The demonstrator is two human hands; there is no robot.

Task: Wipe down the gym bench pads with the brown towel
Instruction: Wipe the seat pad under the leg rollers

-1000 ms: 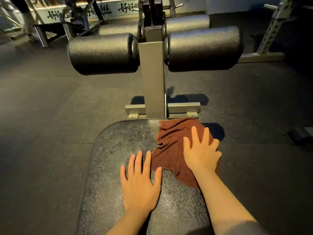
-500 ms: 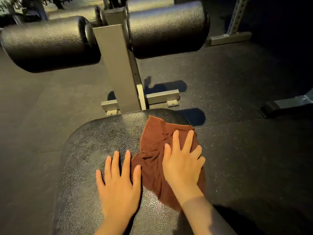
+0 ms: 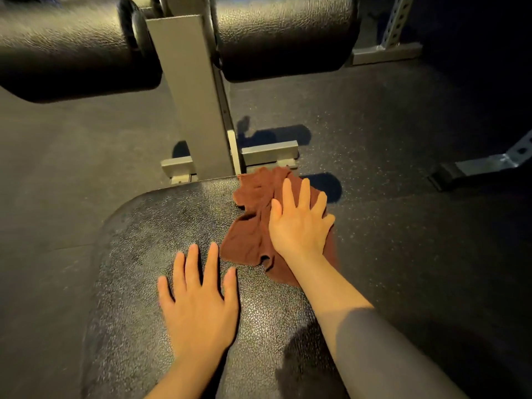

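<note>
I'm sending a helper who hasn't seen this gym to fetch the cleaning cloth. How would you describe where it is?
Find the flat black bench pad in front of the grey upright post with two roller pads. At the pad's far right corner lies the brown towel, crumpled under the right hand. It is the only brown, soft thing among black padding and grey metal.

Two bare hands are seen, the left hand (image 3: 198,306) and the right hand (image 3: 299,226), no rings, watch or gloves worn. Forearms are left uncovered too; nails are kept short, and no sleeve can be made out anywhere.
</note>
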